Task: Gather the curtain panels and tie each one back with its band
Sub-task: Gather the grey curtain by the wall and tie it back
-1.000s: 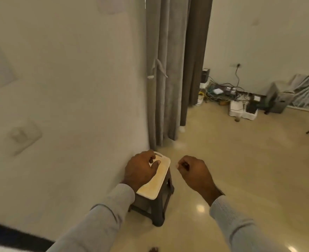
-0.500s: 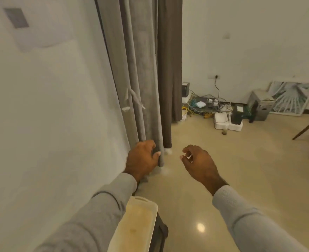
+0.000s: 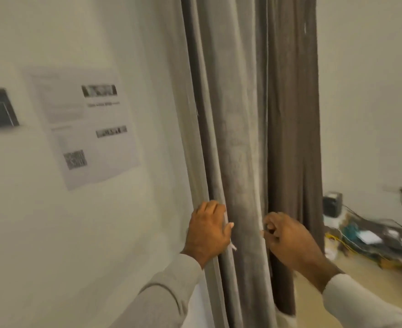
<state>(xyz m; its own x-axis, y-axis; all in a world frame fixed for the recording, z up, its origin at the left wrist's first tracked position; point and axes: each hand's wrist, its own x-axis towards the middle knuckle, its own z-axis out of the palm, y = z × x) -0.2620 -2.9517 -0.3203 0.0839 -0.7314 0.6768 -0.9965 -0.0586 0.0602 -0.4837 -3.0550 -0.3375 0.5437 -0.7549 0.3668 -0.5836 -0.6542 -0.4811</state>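
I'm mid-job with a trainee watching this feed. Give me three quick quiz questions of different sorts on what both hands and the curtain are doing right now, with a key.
1. True or false: the left hand lies on the grey curtain near its wall-side edge.
2. Multiple choice: the right hand is at A) the paper sheet on the wall, B) the folds where the grey curtain meets the brown curtain, C) the cables on the floor.
3. Fill in: a thin white ____ shows just below the left hand.

Key: 1 true; 2 B; 3 band.
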